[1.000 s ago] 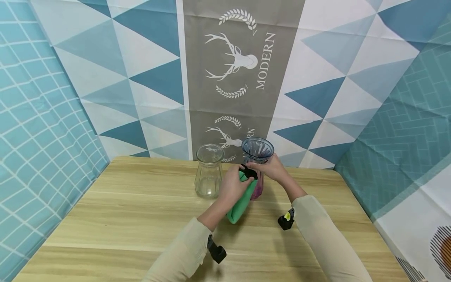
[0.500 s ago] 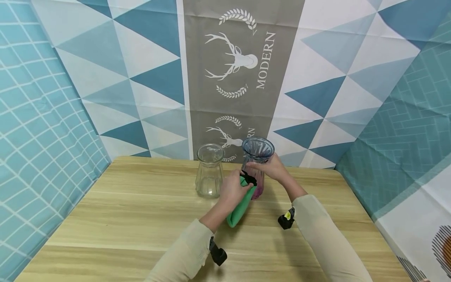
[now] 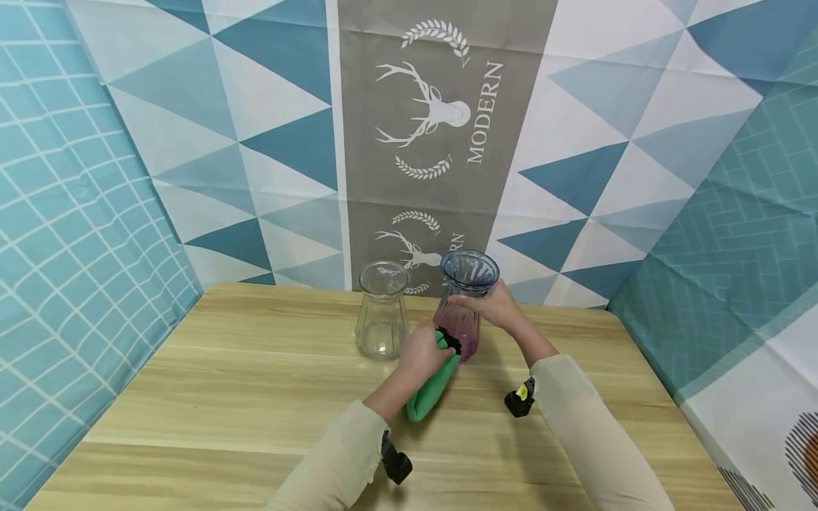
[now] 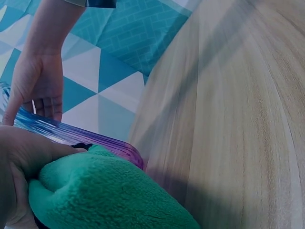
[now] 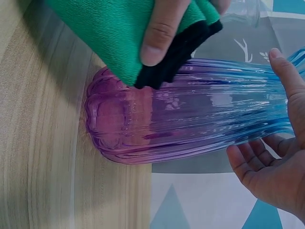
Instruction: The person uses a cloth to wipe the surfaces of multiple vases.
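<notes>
A ribbed glass vase, blue at its flared rim and pink toward its base, stands upright on the table. My right hand grips it just under the rim, thumb on one side and fingers round the other. Folded in my left hand is a green plush cloth with a black edge. Thumb and fingers pinch it, and the black edge lies against the vase's lower pink part in the right wrist view. The left fingers behind the cloth are mostly hidden.
A clear glass vase stands just left of the left hand. The wooden table ends at a patterned cloth backdrop close behind both vases. Black wrist cameras hang below both sleeves.
My left hand has slid down the front of the coloured vase with the cloth, from near the neck toward the base. The right hand keeps its grip; both vases stay in place.
</notes>
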A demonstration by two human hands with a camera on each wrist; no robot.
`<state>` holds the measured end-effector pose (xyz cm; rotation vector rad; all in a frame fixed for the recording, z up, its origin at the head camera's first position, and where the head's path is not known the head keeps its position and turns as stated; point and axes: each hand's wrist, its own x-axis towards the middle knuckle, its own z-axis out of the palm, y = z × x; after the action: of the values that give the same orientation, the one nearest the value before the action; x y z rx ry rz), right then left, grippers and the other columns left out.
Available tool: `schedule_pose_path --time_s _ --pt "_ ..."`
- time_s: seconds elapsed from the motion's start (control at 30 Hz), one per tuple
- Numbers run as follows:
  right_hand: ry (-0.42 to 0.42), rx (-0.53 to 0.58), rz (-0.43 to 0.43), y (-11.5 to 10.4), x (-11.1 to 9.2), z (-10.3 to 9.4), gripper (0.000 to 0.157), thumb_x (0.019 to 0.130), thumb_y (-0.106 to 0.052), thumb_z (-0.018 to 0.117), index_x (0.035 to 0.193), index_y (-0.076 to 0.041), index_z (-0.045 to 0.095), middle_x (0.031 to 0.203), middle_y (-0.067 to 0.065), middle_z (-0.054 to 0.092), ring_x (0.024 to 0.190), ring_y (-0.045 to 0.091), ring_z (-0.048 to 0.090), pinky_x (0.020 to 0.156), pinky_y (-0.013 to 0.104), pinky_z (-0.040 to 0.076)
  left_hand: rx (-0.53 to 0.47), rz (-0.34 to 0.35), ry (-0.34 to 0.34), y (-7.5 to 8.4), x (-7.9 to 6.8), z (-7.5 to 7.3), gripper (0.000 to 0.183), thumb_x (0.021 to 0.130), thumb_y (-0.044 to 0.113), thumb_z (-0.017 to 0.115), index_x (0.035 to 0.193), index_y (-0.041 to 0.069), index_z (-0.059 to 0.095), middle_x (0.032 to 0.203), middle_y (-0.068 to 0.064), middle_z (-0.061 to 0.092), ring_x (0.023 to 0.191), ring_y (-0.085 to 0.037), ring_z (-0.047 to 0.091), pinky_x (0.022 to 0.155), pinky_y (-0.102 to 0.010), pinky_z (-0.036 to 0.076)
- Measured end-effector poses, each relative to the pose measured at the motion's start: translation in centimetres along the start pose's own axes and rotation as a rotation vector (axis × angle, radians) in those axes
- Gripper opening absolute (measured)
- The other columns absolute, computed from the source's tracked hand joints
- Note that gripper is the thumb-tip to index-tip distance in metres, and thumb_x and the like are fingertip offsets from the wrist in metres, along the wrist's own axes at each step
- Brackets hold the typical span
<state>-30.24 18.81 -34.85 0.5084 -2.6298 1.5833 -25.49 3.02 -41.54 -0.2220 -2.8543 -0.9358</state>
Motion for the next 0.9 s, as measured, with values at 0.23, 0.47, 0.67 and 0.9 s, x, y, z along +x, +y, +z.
schedule_pose_path --time_s 0.23,0.47,0.67,0.9 --pt "-0.011 -0.011 0.001 -2.0 -1.0 0.0 0.075 0.079 -0.016 0.075 0.141 -0.005 0.034 0.134 0.020 0.049 0.123 0.035 0.049 0.101 0.050 0.041 0.022 -0.011 -0.027 0.0 0.0 0.1 0.055 0.077 0.035 0.075 0.114 -0.002 0.059 0.107 -0.015 0.065 0.094 -0.027 0.063 0.075 -0.041 0.053" --pt "-0.047 0.028 -0.031 -1.0 -0.4 -0.4 0.074 0.079 -0.016 0.075 0.140 -0.007 0.035 0.134 0.019 0.049 0.123 0.036 0.049 0.101 0.052 0.040 -0.041 -0.004 0.011 0.6 -0.1 -0.7 0.050 0.081 0.036 0.072 0.116 0.004 0.057 0.109 -0.011 0.065 0.096 -0.026 0.064 0.074 -0.041 0.053" --pt "-0.109 -0.016 -0.012 1.3 0.2 -1.1 0.073 0.082 -0.017 0.071 0.143 -0.012 0.031 0.134 0.018 0.048 0.122 0.035 0.049 0.096 0.049 0.045 -0.082 0.019 0.063 1.3 0.0 -1.5 0.043 0.084 0.038 0.068 0.112 0.008 0.057 0.105 -0.009 0.064 0.089 -0.023 0.064 0.068 -0.036 0.052" --pt "-0.120 -0.021 0.024 1.4 0.1 -1.3 0.069 0.083 -0.019 0.071 0.141 -0.010 0.036 0.134 0.019 0.049 0.123 0.035 0.048 0.099 0.051 0.042 -0.110 0.029 0.089 1.4 0.1 -1.7 0.039 0.084 0.037 0.069 0.111 0.011 0.057 0.107 -0.007 0.062 0.089 -0.023 0.064 0.070 -0.036 0.052"
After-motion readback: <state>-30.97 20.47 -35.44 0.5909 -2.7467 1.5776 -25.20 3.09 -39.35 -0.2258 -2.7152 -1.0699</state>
